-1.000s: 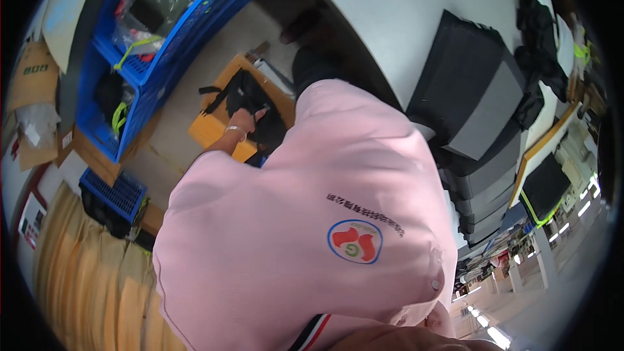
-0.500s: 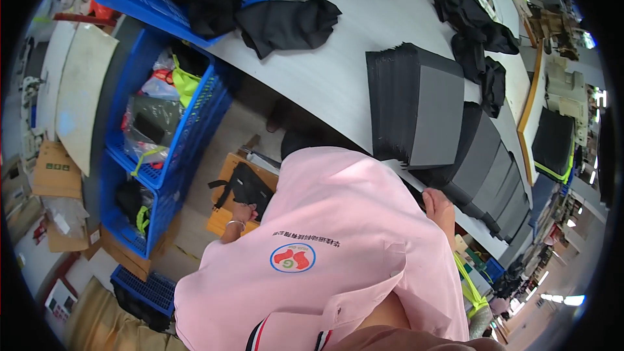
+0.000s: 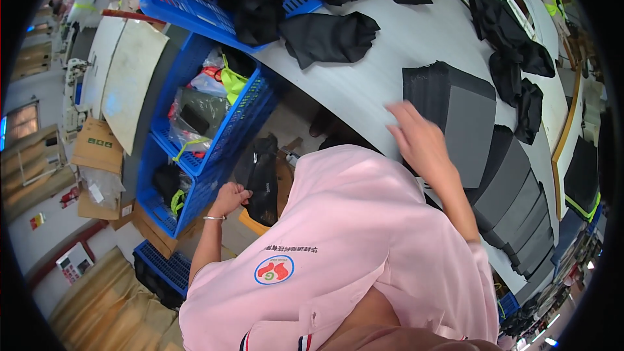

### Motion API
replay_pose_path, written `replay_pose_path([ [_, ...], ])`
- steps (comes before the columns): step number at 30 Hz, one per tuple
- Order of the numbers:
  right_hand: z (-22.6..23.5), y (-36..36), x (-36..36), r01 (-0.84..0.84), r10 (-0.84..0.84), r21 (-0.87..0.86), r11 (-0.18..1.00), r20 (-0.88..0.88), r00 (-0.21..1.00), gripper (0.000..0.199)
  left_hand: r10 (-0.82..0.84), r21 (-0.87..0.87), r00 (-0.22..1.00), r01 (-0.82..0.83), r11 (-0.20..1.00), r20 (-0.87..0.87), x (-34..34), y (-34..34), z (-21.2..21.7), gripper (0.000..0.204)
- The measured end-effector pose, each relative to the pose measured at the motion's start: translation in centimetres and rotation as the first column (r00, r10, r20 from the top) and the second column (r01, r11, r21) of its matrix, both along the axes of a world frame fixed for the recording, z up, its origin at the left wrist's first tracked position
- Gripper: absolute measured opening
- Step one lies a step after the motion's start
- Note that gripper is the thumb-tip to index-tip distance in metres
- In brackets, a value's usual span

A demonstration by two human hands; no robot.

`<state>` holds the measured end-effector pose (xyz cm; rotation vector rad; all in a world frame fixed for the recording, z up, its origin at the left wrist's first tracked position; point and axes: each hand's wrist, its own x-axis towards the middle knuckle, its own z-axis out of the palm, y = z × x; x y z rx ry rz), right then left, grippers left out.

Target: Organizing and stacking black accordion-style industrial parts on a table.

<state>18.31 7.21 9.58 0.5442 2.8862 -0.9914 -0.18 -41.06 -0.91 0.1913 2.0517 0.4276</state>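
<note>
My left hand, with a bracelet at the wrist, is closed on the edge of a black fabric piece. The piece hangs upright beside the blue crates, above a wooden stool; its exact kind I cannot make out. My right hand is over the pale table with fingers stretched out and nothing in them, slightly blurred. Just right of it stands a thick stack of dark grey sheets. Further stacks of the same sheets lean in a row toward the lower right.
Two blue crates with bagged items stand at the left. Another blue crate heaped with black cloth sits on the table. A black cloth piece lies beside it, with more black cloth at the far right.
My left hand has lifted the black fabric piece off the stool. My right hand has moved from the table's near edge up and forward over the tabletop. The view has shifted.
</note>
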Motion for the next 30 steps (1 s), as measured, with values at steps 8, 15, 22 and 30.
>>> replay_pose_path([
  [8, -19.6, 1.9, -17.3, -0.115, 0.187, 0.594, 0.796, -0.062, 0.980, 0.054, -0.358, 0.059, 0.923, 0.369, 0.928, -0.144, -9.3, 10.1, 9.8, 0.038],
  [15, -21.1, 11.4, -16.6, 0.306, -0.214, 0.647, 0.699, -0.220, 0.952, 0.014, -0.590, 0.079, 0.734, 0.647, 0.759, -0.336, -15.1, 18.0, 12.5, 0.037],
  [22, -12.9, 12.3, -11.9, 0.435, -0.437, 0.322, 0.841, -0.069, 0.897, 0.075, -0.658, 0.083, 0.593, 0.768, 0.635, -0.464, -18.3, 27.8, 7.4, 0.043],
  [30, -4.9, 0.0, 4.6, 0.343, -0.319, 0.553, 0.760, -0.142, 0.937, 0.052, -0.633, 0.131, 0.602, 0.767, 0.628, -0.487, -18.0, 35.1, 0.8, 0.039],
])
